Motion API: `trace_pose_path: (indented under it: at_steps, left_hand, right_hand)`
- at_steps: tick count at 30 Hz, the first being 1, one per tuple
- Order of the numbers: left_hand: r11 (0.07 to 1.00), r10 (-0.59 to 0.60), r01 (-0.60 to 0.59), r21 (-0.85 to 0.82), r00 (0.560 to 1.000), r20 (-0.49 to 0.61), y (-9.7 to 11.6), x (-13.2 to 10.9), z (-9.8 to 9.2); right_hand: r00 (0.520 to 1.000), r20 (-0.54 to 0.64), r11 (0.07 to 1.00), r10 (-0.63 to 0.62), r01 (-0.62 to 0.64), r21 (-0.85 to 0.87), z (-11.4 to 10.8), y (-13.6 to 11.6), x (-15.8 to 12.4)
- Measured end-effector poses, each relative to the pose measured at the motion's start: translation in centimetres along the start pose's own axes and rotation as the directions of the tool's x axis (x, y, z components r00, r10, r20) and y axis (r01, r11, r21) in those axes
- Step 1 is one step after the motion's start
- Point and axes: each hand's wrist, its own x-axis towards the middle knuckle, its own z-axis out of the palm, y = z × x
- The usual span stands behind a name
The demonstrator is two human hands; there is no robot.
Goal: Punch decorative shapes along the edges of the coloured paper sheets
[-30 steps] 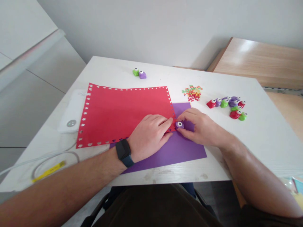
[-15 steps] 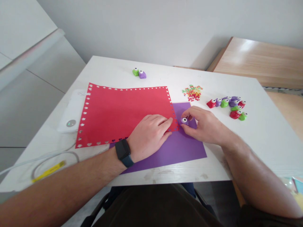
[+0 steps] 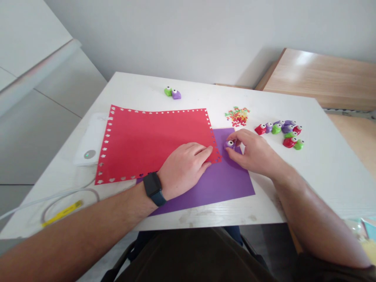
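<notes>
- Two hands are at work at the right-hand edge of the red sheet (image 3: pixel 155 141). The right hand (image 3: pixel 252 152) has its fingertips closed round a small purple punch (image 3: pixel 229 144), pinched between thumb and forefinger, with the white button on top showing.
- The left hand (image 3: pixel 185 168) lies flat and spread, palm down, holding nothing but pressing the red sheet against the purple sheet (image 3: pixel 217 184) beneath it.
- The punch sits on the purple sheet just beside the red sheet's right edge, near its lower corner, apart from the paper and not slipped over it as far as I can see.
- My reading is that the border of cut-outs is nearly round the whole sheet, and the punch is between holes. The next move would call for sliding its slot over the edge in line with the row, then pressing straight down while the flat hand keeps the paper from shifting.
- Further out lie a heap of coloured punch-outs (image 3: pixel 237 116), a cluster of punches (image 3: pixel 282 132) to the right, and a pair of punches (image 3: pixel 172 93) at the far side of the white table (image 3: pixel 323 164).
</notes>
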Motion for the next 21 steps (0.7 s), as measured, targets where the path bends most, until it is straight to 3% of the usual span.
trace_pose_path:
  at_steps: [4,7,13,21]
  left_hand:
    - [1.000,-0.020,0.020,-0.005,1.000,0.006,-0.04,0.00,-0.07]
    - [0.999,-0.032,0.032,-0.010,0.999,0.004,-0.10,-0.03,-0.12]
    - [0.998,-0.063,0.063,-0.026,0.998,0.001,-0.30,-0.16,0.01]
    - [0.996,-0.070,0.071,-0.058,0.997,0.009,-0.36,-0.12,0.10]
  right_hand:
    - [1.000,-0.002,0.995,0.024,-0.024,-0.092,0.04,0.30,-0.03]
    - [0.999,-0.021,0.992,-0.026,0.024,-0.123,-0.07,0.37,-0.11]
    - [0.979,-0.008,0.975,-0.204,0.202,-0.092,-0.34,-0.07,-0.48]
    - [0.975,0.058,0.973,-0.216,0.219,-0.067,0.45,-0.06,-0.47]
